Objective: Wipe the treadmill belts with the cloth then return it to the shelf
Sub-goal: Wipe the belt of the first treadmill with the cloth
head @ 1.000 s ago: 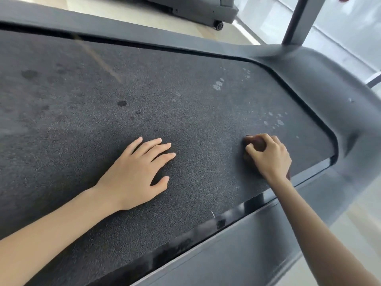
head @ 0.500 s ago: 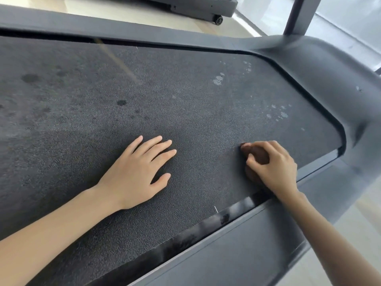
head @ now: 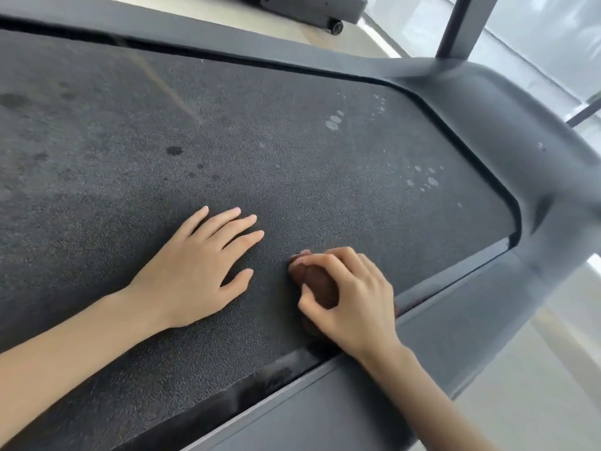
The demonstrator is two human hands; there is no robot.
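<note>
Two hands lie on the treadmill belt (head: 97, 206). The left hand (head: 195, 271) is spread flat, palm down, with its fingers straight and slightly apart, resting on the rough dark surface. Just beside its thumb, the right hand (head: 354, 297) is curled over a bunched brown cloth (head: 317, 284), gripping it against the belt. Part of the cloth shows between thumb and forefinger; the rest is hidden under the palm. The right wrist crosses the belt's near edge, above the grey side rail (head: 325, 415). Well beyond the right knuckles are pale spots (head: 333, 122); beyond the left fingertips are small dark spots (head: 174, 150).
</note>
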